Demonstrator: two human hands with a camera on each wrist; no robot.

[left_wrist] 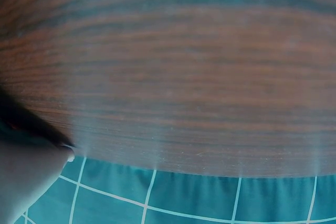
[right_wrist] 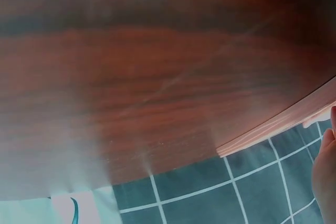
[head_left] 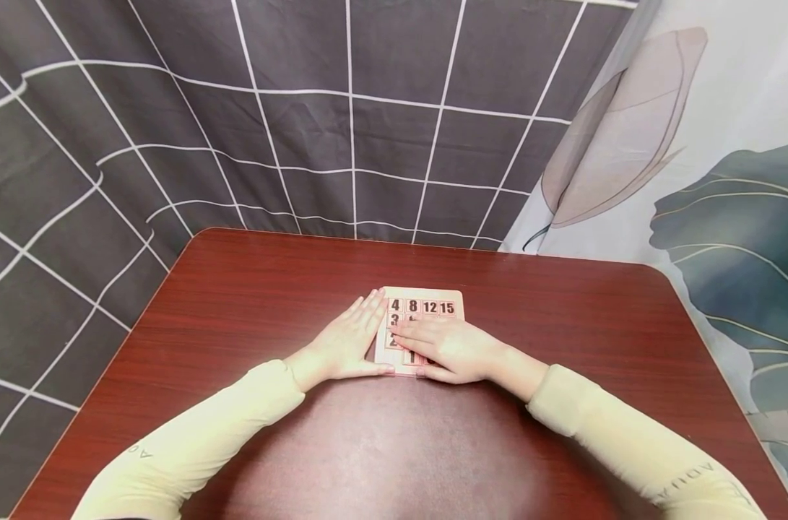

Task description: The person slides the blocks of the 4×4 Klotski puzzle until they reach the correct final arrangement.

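Observation:
A pale wooden sliding number puzzle (head_left: 426, 294) lies flat on the table, with black numbers on red-outlined tiles. Its top row reads 4, 8, 12, 15; a 3, a 2 and a 1 show lower down. Left of the 1 tile is a bare pale slot. My left hand (head_left: 341, 345) rests along the puzzle's left side, fingers straight and thumb at the lower left corner. Across the tiles lies my right hand (head_left: 461, 350), its straight fingers touching them and hiding several numbers. The right wrist view catches the puzzle's side edge (right_wrist: 273, 129) beside part of that hand (right_wrist: 325, 177).
The reddish-brown wooden table (head_left: 270, 289) extends around the puzzle, with rounded far corners. Behind it hangs a dark grey curtain (head_left: 394, 137) with a white grid, and a leaf-patterned white curtain (head_left: 725, 94) hangs at the right.

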